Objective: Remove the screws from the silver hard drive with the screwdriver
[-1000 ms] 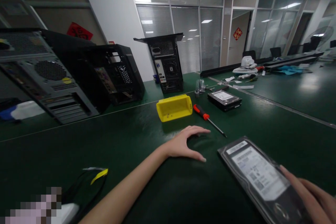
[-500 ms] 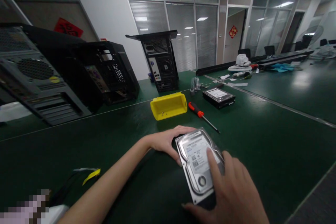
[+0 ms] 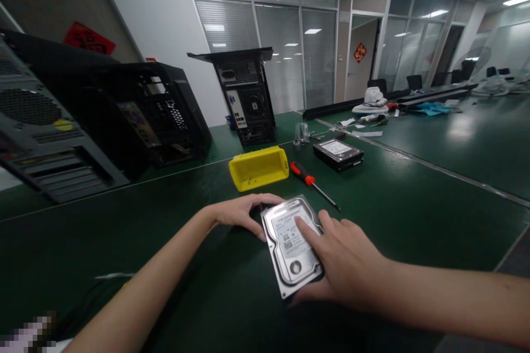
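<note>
A silver hard drive (image 3: 285, 253), label side up, is held between both hands over the green table. My left hand (image 3: 244, 215) grips its far left corner, thumb on the near side and fingers behind the far edge. My right hand (image 3: 339, 259) clasps the right side, its index finger lying across the label and its thumb at the near edge. The drive's underside is hidden. Just beyond it lie a red-and-black screwdriver (image 3: 308, 179) and a yellow bin (image 3: 260, 171) with a few small bits inside. Further back sit stacked hard drives (image 3: 338, 153).
Black computer cases (image 3: 248, 99) stand along the left and back of the green table (image 3: 414, 209). Clear plastic cups (image 3: 302, 132) stand near the drives. At the back right are a white device (image 3: 372, 100) and blue cloth (image 3: 430, 108). Cables lie at the lower left.
The view has shifted slightly. The hard drive, in both hands, has moved a little left and away from me. My right hand has come further round its right side, with more forearm showing.
</note>
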A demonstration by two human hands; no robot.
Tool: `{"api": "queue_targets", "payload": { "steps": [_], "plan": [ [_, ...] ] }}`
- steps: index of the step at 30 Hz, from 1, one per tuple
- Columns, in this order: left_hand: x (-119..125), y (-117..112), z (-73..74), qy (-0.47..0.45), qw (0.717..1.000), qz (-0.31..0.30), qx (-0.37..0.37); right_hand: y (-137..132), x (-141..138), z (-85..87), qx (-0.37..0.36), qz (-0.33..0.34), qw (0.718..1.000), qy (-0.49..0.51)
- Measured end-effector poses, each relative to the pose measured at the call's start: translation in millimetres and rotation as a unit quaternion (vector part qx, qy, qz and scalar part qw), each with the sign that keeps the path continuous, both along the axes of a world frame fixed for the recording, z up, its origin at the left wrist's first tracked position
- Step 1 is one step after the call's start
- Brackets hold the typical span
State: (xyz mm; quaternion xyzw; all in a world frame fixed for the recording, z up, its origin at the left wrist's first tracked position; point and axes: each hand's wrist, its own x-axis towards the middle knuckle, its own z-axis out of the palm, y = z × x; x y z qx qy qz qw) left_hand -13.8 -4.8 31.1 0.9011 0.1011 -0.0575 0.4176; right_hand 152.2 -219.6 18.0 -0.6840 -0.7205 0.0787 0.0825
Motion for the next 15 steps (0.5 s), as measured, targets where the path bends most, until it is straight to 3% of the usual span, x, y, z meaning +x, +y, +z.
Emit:
{"api": "queue_targets", "payload": {
  "steps": [7,12,15],
  "plan": [
    [-9.7,11.1,2.4,0.011,0.998,0.056,0.012,35.3,-1.9,-8.7,0.044,0.011,0.999,-0.013],
    [-19.0,21.3,-3.4,-0.026,0.995,0.092,-0.016,59.9,-1.0,-16.7,0.077,0.019,0.997,-0.012],
    [-23.7,23.3,-5.8,-0.053,0.992,0.087,-0.073,68.7,1.4,-18.8,0.091,0.024,0.996,-0.006]
  ]
}}
